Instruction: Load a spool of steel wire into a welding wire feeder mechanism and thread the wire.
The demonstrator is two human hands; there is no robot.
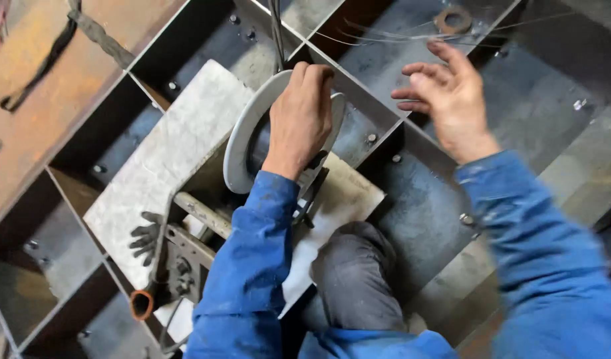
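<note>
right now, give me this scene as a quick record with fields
setting: steel frame of bolted compartments
left hand: gripping top of a white wire spool
right hand: open, fingers spread, holding nothing, above thin wires
under spool: pale board
nearby: dark glove, rusty ring
clothing: blue sleeves

Matt white plastic spool (242,143), rusty rough steel frame (378,110)

Gridded steel frame (385,133) under pale board (165,159), washer (454,20).
</note>
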